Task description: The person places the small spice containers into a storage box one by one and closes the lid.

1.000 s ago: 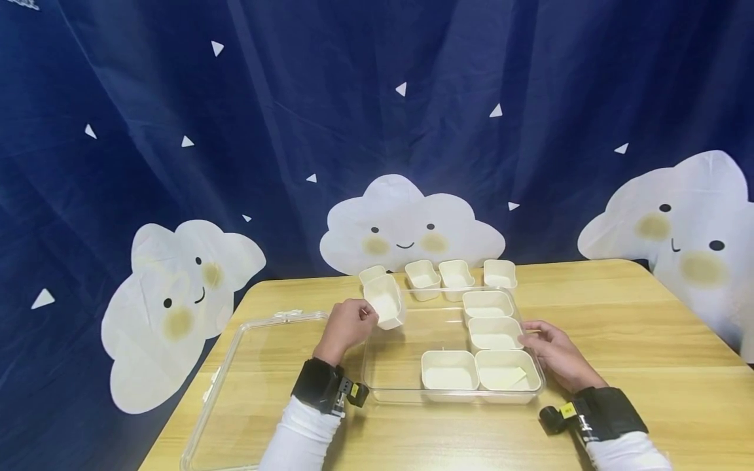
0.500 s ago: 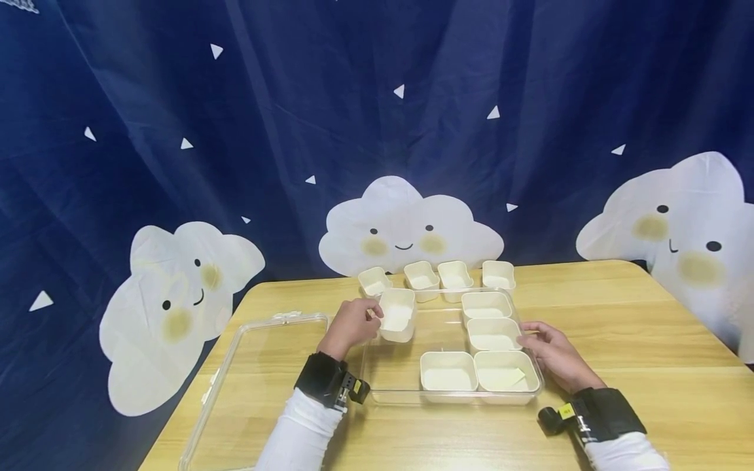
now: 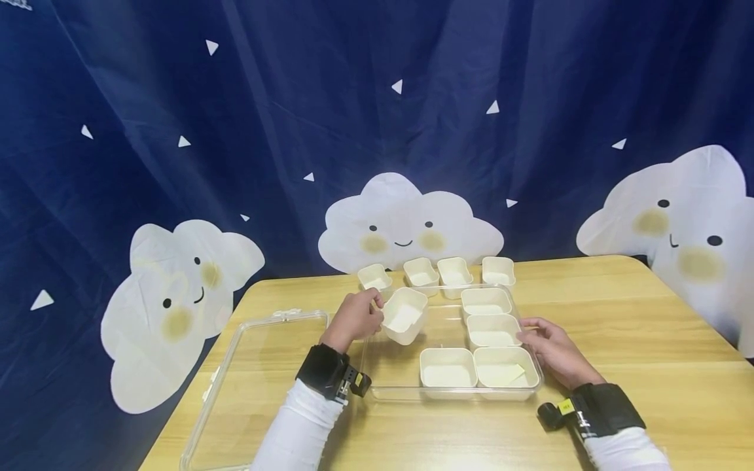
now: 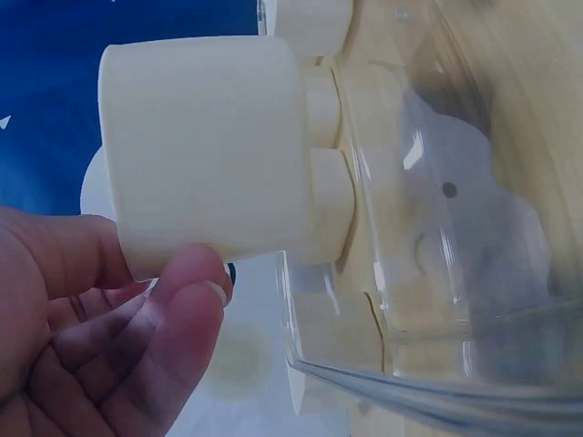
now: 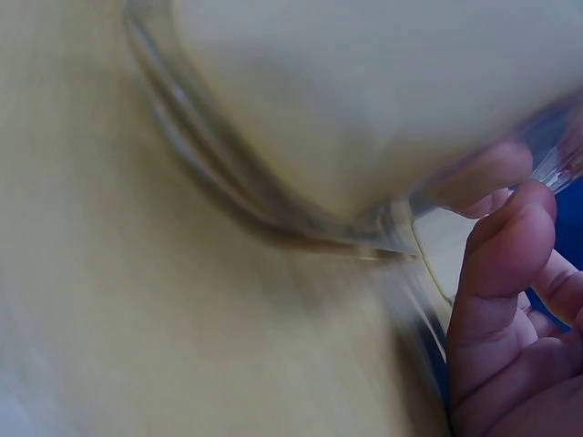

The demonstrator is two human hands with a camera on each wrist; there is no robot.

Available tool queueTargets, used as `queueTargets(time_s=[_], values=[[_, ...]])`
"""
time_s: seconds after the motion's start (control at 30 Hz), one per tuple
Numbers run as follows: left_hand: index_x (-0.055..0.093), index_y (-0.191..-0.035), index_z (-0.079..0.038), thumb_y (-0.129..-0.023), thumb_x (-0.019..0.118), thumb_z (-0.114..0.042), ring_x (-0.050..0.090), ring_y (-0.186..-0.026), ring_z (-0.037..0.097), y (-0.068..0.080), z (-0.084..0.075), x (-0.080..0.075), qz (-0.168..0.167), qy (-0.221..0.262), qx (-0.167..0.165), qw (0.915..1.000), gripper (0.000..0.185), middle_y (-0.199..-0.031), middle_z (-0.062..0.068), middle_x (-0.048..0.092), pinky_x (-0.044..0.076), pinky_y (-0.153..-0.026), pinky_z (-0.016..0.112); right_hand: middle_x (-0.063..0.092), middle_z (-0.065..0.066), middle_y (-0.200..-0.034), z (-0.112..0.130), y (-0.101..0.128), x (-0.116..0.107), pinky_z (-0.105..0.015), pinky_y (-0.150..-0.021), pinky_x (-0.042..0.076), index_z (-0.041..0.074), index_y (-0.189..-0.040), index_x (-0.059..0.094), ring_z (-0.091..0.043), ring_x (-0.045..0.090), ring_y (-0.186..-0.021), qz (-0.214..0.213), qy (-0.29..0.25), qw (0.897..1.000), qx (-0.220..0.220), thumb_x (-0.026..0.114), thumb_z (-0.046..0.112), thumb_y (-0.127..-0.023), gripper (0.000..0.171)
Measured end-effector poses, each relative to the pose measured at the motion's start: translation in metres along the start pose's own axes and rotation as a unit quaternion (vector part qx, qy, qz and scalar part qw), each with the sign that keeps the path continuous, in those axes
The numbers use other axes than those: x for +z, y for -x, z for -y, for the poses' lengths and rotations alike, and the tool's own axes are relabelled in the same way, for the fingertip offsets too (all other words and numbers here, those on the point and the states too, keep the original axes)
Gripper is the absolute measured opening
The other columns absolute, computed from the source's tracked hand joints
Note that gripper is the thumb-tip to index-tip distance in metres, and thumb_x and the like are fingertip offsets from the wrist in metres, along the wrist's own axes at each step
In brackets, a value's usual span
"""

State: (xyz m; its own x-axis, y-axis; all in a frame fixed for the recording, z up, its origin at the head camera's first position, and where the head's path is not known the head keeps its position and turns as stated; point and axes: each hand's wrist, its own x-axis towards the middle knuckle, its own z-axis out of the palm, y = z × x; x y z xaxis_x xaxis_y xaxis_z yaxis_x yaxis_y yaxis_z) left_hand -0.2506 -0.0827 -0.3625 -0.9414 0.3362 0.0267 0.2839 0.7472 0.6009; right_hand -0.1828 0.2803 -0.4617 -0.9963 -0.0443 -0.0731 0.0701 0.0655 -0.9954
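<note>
My left hand (image 3: 359, 315) pinches the edge of a small cream bin (image 3: 406, 315), held tilted over the left part of a clear plastic box (image 3: 389, 394). In the left wrist view, this bin (image 4: 205, 150) shows its smooth side, with thumb and fingers at its lower corner. Several cream bins stand inside the box along its right side and front, among them a front bin (image 3: 449, 369). A pale yellow slip (image 3: 511, 375) lies in the front right one. My right hand (image 3: 554, 350) holds the box's right rim; in the right wrist view its thumb (image 5: 510, 255) is beside the wall.
Several smaller cream bins, one of them a back left bin (image 3: 374, 277), stand in a row behind the box. A clear lid (image 3: 200, 418) lies on the wooden table (image 3: 648, 327) to the left. Behind hangs a dark blue curtain (image 3: 353, 85) with clouds.
The left hand has carried its bin a little rightward and toward me, turning it, away from the back left bin. The right hand stays on the box rim.
</note>
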Motion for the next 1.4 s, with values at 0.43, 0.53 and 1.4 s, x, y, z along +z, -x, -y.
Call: queueTargets(time_s=[0.43, 0.53, 1.4], values=[[0.056, -0.089, -0.003, -0.089, 0.061, 0.000, 0.062, -0.057, 0.015, -0.014, -0.004, 0.006, 0.039, 0.003, -0.025, 0.9989, 0.006, -0.068, 0.006, 0.060, 0.046, -0.051, 0.026, 0.058, -0.012, -0.098, 0.002, 0.001, 0.001, -0.029, -0.070, 0.053, -0.014, -0.133, 0.034, -0.014, 0.060, -0.082, -0.007, 0.008, 1.000, 0.002, 0.054, 0.010, -0.096, 0.049], [0.056, -0.090, -0.002, -0.089, 0.061, 0.000, 0.062, -0.056, 0.015, -0.017, -0.006, 0.005, 0.046, -0.005, -0.013, 0.9988, 0.005, -0.067, 0.006, 0.060, 0.045, -0.050, 0.026, 0.057, -0.012, -0.099, 0.003, 0.001, 0.001, -0.029, -0.070, 0.054, -0.014, -0.133, 0.033, -0.014, 0.060, -0.082, -0.008, 0.005, 1.000, 0.002, 0.054, 0.010, -0.095, 0.049], [0.059, -0.083, -0.013, -0.090, 0.063, -0.003, 0.068, -0.061, 0.023, -0.034, -0.027, 0.013, 0.097, -0.060, 0.066, 0.9913, 0.013, -0.062, 0.001, 0.064, 0.045, -0.047, 0.025, 0.057, -0.013, -0.098, 0.001, 0.000, 0.000, -0.029, -0.067, 0.053, -0.014, -0.133, 0.033, -0.014, 0.060, -0.080, -0.009, 0.000, 1.000, 0.004, 0.055, 0.011, -0.095, 0.051]])
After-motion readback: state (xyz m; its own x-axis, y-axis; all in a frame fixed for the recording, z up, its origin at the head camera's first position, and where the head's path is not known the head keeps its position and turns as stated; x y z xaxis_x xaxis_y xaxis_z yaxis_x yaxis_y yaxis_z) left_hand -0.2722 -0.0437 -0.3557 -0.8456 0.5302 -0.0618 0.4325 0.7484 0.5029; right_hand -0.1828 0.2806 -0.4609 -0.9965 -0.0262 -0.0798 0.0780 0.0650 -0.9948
